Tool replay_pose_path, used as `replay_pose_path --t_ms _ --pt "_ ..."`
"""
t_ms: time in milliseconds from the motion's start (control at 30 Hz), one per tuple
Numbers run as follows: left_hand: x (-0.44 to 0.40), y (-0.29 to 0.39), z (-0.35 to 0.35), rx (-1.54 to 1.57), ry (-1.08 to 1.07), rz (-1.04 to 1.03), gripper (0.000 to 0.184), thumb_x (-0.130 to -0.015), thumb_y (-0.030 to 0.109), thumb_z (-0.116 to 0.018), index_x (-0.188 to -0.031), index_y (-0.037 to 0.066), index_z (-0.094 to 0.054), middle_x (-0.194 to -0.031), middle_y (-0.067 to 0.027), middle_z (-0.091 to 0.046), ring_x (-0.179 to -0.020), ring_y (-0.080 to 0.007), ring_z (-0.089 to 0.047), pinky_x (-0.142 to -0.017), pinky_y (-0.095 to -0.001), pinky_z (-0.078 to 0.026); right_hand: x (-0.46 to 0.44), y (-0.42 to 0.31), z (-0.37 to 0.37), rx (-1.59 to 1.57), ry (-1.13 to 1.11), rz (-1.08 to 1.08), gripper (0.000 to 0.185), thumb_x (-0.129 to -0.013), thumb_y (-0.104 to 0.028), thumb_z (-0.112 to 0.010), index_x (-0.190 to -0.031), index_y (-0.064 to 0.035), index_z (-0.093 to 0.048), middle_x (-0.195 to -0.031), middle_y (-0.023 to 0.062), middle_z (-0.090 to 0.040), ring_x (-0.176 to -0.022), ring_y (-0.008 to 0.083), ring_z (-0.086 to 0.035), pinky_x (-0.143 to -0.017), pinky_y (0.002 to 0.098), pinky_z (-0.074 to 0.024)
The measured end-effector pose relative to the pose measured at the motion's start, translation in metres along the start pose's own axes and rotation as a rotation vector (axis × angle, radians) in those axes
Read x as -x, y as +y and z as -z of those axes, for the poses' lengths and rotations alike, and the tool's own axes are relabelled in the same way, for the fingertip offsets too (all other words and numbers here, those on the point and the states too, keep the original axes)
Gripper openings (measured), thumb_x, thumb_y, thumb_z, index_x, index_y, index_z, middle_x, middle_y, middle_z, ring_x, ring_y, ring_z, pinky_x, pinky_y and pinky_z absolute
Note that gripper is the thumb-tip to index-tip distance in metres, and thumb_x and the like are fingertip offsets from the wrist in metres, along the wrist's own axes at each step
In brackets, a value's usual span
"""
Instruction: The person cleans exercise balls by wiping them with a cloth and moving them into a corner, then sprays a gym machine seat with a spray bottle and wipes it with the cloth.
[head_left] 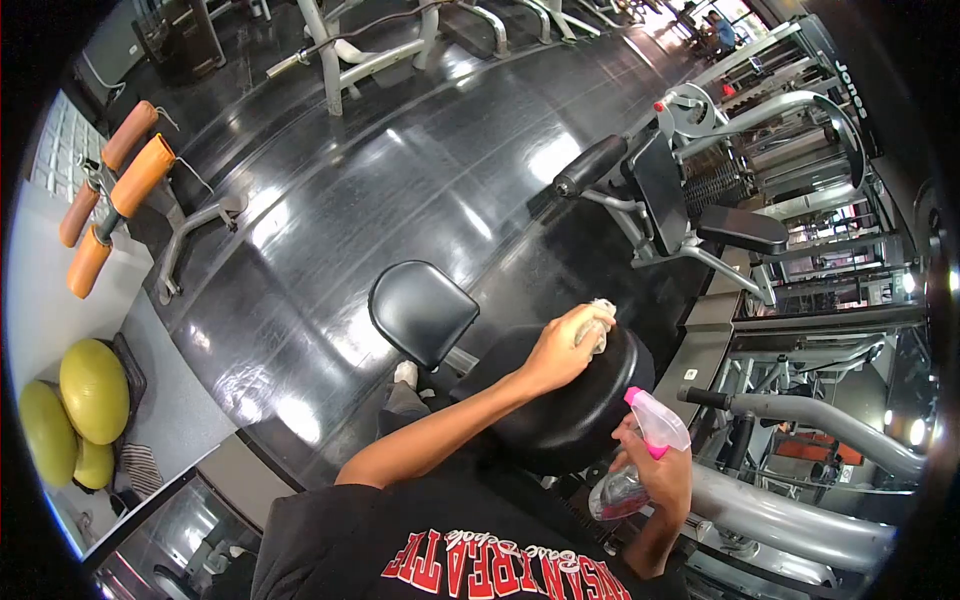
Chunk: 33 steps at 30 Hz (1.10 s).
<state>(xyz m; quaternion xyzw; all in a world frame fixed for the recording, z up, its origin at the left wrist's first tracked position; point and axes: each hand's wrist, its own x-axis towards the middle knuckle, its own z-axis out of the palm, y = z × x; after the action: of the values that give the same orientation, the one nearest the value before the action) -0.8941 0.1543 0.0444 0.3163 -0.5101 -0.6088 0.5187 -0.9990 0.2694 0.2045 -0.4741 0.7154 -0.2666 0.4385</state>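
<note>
My left hand [563, 350] is closed around a crumpled whitish cloth [600, 328], at the upper edge of a rounded black padded seat [565, 420]. Below and to the right, my right hand [660, 475] grips a clear spray bottle [618, 495] with a pink and translucent spray head [660, 424]. The spray head points up and to the left, close beside the seat pad. My fingers partly hide the bottle's neck.
A smaller black pad [422, 312] stands left of the seat. Thick grey machine tubes [800, 520] run at lower right. A padded bench machine [655, 190] stands at upper right, orange padded rollers [142, 175] at left, and green balls [94, 390] at lower left. A distant person [720, 33] is at the top.
</note>
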Motion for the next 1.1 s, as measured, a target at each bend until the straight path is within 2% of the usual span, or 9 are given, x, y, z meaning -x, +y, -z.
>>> replay_pose_path --t_ms 67,133,200,300,400,533,600,867,1100 --pt "0.012 0.008 0.005 -0.048 -0.008 -0.027 0.015 -0.089 0.006 -0.051 -0.100 0.003 -0.060 -0.101 -0.0152 -0.063 -0.098 -0.0310 -0.061 -0.085 -0.0375 -0.047 -0.002 0.016 0.006 -0.084 -0.036 0.053 0.021 -0.085 -0.001 -0.061 -0.104 0.0062 -0.057 -0.084 0.0091 -0.062 -0.056 0.0150 -0.062 -0.051 0.0274 -0.0513" --pt "0.035 0.009 0.018 -0.140 -0.102 -0.264 0.016 -0.086 0.003 -0.055 -0.100 0.004 -0.061 -0.101 -0.0156 -0.062 -0.097 -0.0341 -0.060 -0.085 -0.0400 -0.047 -0.002 0.023 0.006 -0.187 -0.034 0.052 0.024 -0.085 0.000 -0.059 -0.108 0.0069 -0.055 -0.085 0.0109 -0.061 -0.057 0.0162 -0.062 -0.051 0.0277 -0.0513" --pt "0.070 0.029 0.034 -0.233 -0.198 -0.301 0.018 -0.082 0.000 -0.058 -0.099 0.006 -0.061 -0.101 -0.0153 -0.062 -0.100 -0.0352 -0.059 -0.087 -0.0419 -0.046 -0.004 0.030 0.008 -0.289 -0.027 0.049 0.027 -0.085 0.001 -0.057 -0.111 0.0076 -0.052 -0.087 0.0128 -0.061 -0.057 0.0174 -0.062 -0.050 0.0281 -0.0512" --pt "0.090 0.041 0.035 -0.280 -0.195 -0.375 0.021 -0.079 -0.001 -0.060 -0.098 0.007 -0.061 -0.103 -0.0154 -0.062 -0.103 -0.0353 -0.057 -0.090 -0.0424 -0.046 -0.008 0.038 0.010 -0.353 -0.079 0.075 0.032 -0.085 0.001 -0.055 -0.116 0.0075 -0.049 -0.089 0.0156 -0.060 -0.058 0.0192 -0.061 -0.049 0.0290 -0.0514" --pt "0.056 0.033 0.019 -0.260 -0.165 -0.421 0.023 -0.077 -0.003 -0.062 -0.099 0.006 -0.062 -0.106 -0.0162 -0.062 -0.105 -0.0350 -0.056 -0.089 -0.0413 -0.046 -0.013 0.040 0.008 -0.427 -0.071 0.071 0.034 -0.085 -0.002 -0.057 -0.117 0.0079 -0.049 -0.088 0.0166 -0.060 -0.058 0.0200 -0.061 -0.048 0.0297 -0.0520" --pt "-0.001 0.035 -0.008 -0.213 -0.123 -0.386 0.013 -0.083 0.004 -0.060 -0.096 0.005 -0.062 -0.103 -0.0148 -0.063 -0.101 -0.0357 -0.058 -0.087 -0.0421 -0.046 -0.016 0.048 0.009 -0.515 -0.049 0.066 0.035 -0.081 -0.009 -0.060 -0.112 0.0069 -0.050 -0.085 0.0179 -0.059 -0.052 0.0218 -0.060 -0.045 0.0311 -0.0524" --pt "-0.009 0.039 -0.012 -0.255 -0.195 -0.365 0.010 -0.084 0.005 -0.059 -0.094 0.005 -0.062 -0.100 -0.0145 -0.063 -0.099 -0.0355 -0.059 -0.086 -0.0423 -0.047 -0.017 0.053 0.009 -0.558 -0.037 0.070 0.035 -0.080 -0.011 -0.060 -0.109 0.0063 -0.050 -0.084 0.0183 -0.059 -0.049 0.0225 -0.059 -0.044 0.0315 -0.0525" --pt "0.073 0.044 0.032 -0.295 -0.296 -0.397 0.021 -0.077 0.001 -0.064 -0.097 0.009 -0.063 -0.105 -0.0125 -0.062 -0.102 -0.0321 -0.057 -0.086 -0.0409 -0.047 -0.019 0.056 0.006 -0.628 0.013 0.091 0.033 -0.077 -0.012 -0.060 -0.104 0.0049 -0.050 -0.081 0.0182 -0.059 -0.045 0.0228 -0.058 -0.042 0.0318 -0.0524" --pt "0.014 0.032 -0.005 -0.289 -0.104 -0.367 0.017 -0.081 0.000 -0.058 -0.096 0.006 -0.061 -0.104 -0.0139 -0.061 -0.100 -0.0344 -0.057 -0.086 -0.0405 -0.045 -0.017 0.051 0.002 -0.592 0.025 0.100 0.034 -0.077 -0.013 -0.060 -0.104 0.0048 -0.050 -0.081 0.0174 -0.059 -0.045 0.0218 -0.059 -0.042 0.0313 -0.0527"
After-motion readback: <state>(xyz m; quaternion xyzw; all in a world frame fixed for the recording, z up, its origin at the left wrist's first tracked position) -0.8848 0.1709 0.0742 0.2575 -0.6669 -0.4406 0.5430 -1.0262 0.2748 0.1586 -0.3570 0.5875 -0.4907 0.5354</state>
